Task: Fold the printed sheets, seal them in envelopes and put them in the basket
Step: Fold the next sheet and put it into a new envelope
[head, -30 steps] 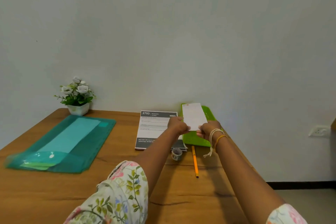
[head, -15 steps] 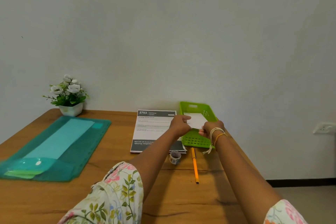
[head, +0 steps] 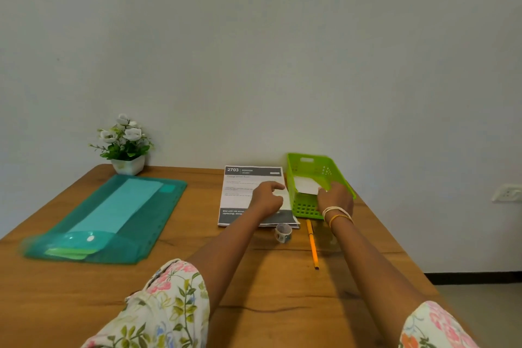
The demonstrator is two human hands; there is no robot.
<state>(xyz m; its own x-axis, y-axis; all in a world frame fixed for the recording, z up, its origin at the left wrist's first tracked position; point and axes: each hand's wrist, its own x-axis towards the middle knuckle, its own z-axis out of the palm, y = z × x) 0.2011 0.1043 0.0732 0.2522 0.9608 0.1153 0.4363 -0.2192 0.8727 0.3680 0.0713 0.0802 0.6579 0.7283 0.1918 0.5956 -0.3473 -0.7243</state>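
Head view: a white envelope (head: 306, 186) lies flat inside the green basket (head: 339, 178), on its floor toward the near end. Its full outline is partly hidden by the basket wall and the right hand, so its long axis cannot be told. The basket is a rectangular plastic tray with perforated, grid-cut walls, its long axis running away from the person toward the wall. The right hand (head: 336, 200) reaches over the near end of the basket, fingers bent down at the envelope's near edge; whether they pinch it cannot be told. The left hand (head: 267, 198) hovers over the printed sheets (head: 243, 195), fingers loosely curled and holding nothing. The sheets form a flat paper stack headed "2703", long axis also pointing toward the wall, just left of the basket. All rest on a smooth wooden table (head: 254, 277).
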